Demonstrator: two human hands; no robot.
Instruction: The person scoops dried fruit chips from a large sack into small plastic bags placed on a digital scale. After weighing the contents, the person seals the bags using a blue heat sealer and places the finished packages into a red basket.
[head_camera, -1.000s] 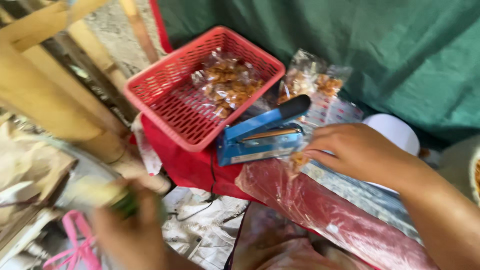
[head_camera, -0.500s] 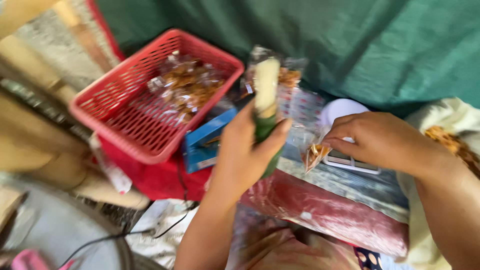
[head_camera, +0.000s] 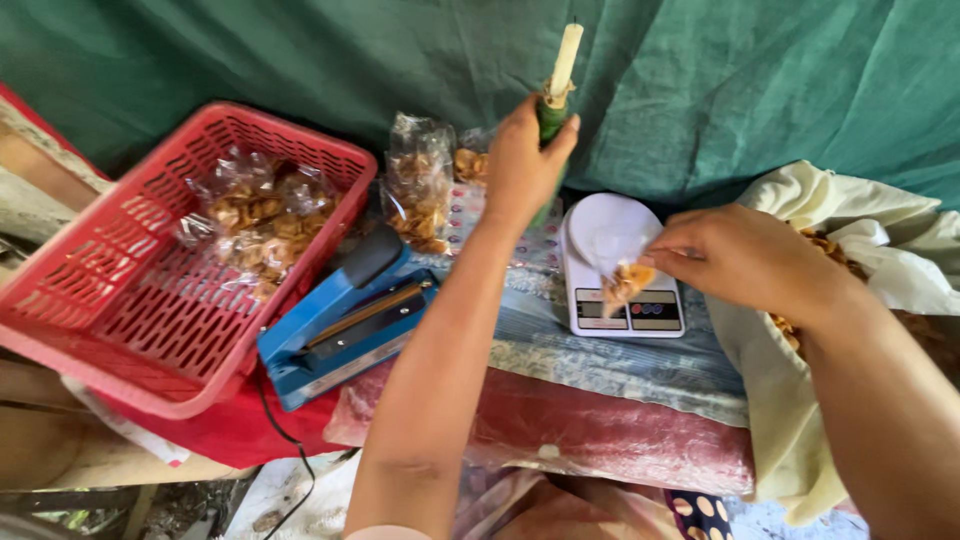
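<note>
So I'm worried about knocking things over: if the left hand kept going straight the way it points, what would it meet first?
Probably the green cloth backdrop: the left hand, holding a green bottle, points up and away toward it, though depth is unclear.

Both forearms are bare from elbow to wrist, with no sleeve, watch, bracelet or glove on either. The left hand (head_camera: 520, 165) and the right hand (head_camera: 745, 258) carry no rings that can be seen, and the nails look short and unpainted. At the bottom edge a patterned cloth shows, dark with pale dots, apparently clothing.
</note>
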